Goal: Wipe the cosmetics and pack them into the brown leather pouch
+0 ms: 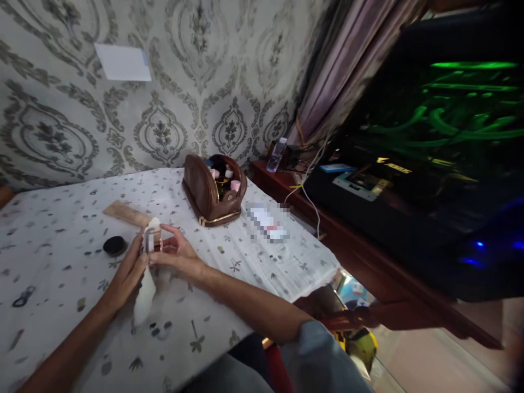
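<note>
A patterned wall is rising behind everything, with a pale sheet hanging on it and a mauve curtain falling at its right end. Below it, a tabletop is wearing a white cloth printed with small grey motifs. On the right, a dark red desk is running alongside, carrying a black computer that is glowing green inside; a clear bottle is standing at the desk's far end. A brown bag is sitting open near the wall, showing pink-capped items within, and pixelation is hiding something just right of it.

The left hand and the right hand are meeting over the tabletop's near left part. Beyond them a flat brown strip is lying, and a white piece is trailing down below them. A black disc is resting left of the hands, apart from them.

Smallest, a clear jar-like item is sitting between both hands, the fingers of each clamping it; whether the left fingers are also pinching the white piece, I cannot tell. The step in hand seems to be two-handed handling of this item, and any next move is calling for a steady hold and care with the loose white piece.
</note>
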Demonstrator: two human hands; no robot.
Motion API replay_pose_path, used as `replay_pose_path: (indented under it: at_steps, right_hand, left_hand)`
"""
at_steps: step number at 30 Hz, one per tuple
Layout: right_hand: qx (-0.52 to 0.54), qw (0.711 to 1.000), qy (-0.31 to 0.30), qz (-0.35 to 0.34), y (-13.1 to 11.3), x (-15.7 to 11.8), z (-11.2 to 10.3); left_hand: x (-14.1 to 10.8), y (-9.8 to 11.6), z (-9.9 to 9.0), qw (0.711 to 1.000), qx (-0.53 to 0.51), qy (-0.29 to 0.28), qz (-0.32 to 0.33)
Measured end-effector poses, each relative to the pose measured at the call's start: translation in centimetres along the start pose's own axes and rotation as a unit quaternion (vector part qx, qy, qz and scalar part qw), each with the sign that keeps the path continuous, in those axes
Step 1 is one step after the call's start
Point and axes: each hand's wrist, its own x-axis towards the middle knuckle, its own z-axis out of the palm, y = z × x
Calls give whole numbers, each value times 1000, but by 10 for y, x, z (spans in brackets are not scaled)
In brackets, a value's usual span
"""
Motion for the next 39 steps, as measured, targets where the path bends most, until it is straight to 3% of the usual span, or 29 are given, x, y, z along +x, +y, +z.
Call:
replay_pose_path:
  at_steps: [9, 15, 22, 28, 39]
  right_hand:
    - [9, 1000, -23, -4, 7, 2, -4]
    - [45, 998, -19, 27, 6, -1, -3]
    - [110, 994, -25, -4, 3, 2, -2]
    - [112, 992, -51, 9, -3, 1, -3]
    - [90, 994, -69, 8, -5, -1, -4]
  left_hand:
    - [3, -6, 4, 998, -4, -13, 61]
    - [4, 0, 5, 992, 22, 12, 125]
    - [5, 11, 7, 982, 54, 76, 165]
    - [9, 9, -1, 978, 72, 115, 161]
    - [7, -1, 0, 991, 57, 48, 111]
